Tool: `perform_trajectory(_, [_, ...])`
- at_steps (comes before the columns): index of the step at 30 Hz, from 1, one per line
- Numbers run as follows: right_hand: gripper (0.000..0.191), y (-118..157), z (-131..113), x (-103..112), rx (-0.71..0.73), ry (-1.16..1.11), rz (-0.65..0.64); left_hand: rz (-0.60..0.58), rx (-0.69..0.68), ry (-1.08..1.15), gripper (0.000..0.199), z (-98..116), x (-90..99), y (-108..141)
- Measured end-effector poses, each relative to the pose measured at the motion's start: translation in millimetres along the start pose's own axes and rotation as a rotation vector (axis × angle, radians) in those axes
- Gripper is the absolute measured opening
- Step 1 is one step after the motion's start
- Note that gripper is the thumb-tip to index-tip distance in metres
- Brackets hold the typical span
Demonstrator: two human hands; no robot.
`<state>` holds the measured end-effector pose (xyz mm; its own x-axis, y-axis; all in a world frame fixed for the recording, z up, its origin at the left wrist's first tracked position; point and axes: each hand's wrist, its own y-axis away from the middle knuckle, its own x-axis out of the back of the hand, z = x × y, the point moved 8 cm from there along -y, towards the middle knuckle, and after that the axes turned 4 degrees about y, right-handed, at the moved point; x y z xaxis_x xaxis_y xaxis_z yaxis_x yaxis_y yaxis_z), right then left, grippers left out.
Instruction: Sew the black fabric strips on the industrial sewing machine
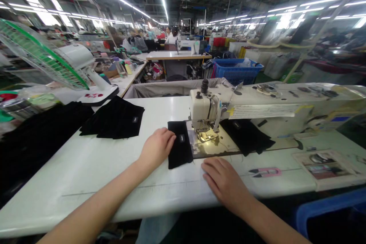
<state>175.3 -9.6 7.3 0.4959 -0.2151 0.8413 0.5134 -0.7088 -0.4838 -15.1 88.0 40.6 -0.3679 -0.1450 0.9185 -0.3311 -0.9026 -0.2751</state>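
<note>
A small black fabric piece (pixel 180 156) with a little woven label lies on the white table, left of the sewing machine's needle plate (pixel 225 148). At its left edge, my left hand (pixel 157 146) has its fingers closed on the cloth. My right hand (pixel 221 177) rests on the tabletop just in front of the plate; its fingers are loosely bent, slightly apart, and hold nothing visible. The sewing machine (pixel 206 108) stands with its lit presser foot (pixel 208 136) between and beyond my hands. No cloth shows under the foot.
Labelled black pieces (pixel 117 118) lie fanned at the left, beside a larger dark cloth heap (pixel 37 141). More black pieces (pixel 247 135) lie under the machine arm. Pink thread snips (pixel 267 172) are right of my right hand. A fan (pixel 77 57) stands at back left.
</note>
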Motion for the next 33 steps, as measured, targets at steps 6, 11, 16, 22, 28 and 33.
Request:
perform_trajectory(6, [0.024, -1.7, 1.4, 2.3, -0.017, -0.016, 0.006, 0.017, 0.373, 0.074, 0.027, -49.6, -13.2, -34.0])
perform_trajectory(11, [0.025, 0.8, 0.5, -0.9, 0.002, -0.029, 0.02, 0.095, 0.399, 0.321, 0.014, -50.4, -24.8, -27.7])
perform_trajectory(16, [0.026, 8.7, 4.3, -3.0, 0.047, -0.015, 0.105, 0.216, 0.484, 0.477, 0.026, -88.0, 7.2, -20.4])
perform_trajectory(22, [0.025, 10.1, 3.2, -3.8, 0.127, 0.005, 0.156, 0.347, 0.641, 0.285, 0.036, -174.0, 98.7, -24.9])
perform_trajectory(28, [0.023, -0.3, -1.0, 8.0, 0.067, 0.033, 0.053, 0.308, 0.612, -0.035, 0.057, -174.7, 119.2, -27.6])
perform_trajectory(33, [0.022, -15.5, 62.8, 59.0, -0.187, 0.287, 0.174, 0.356, 0.176, -0.306, 0.055, -102.9, 99.2, -23.7])
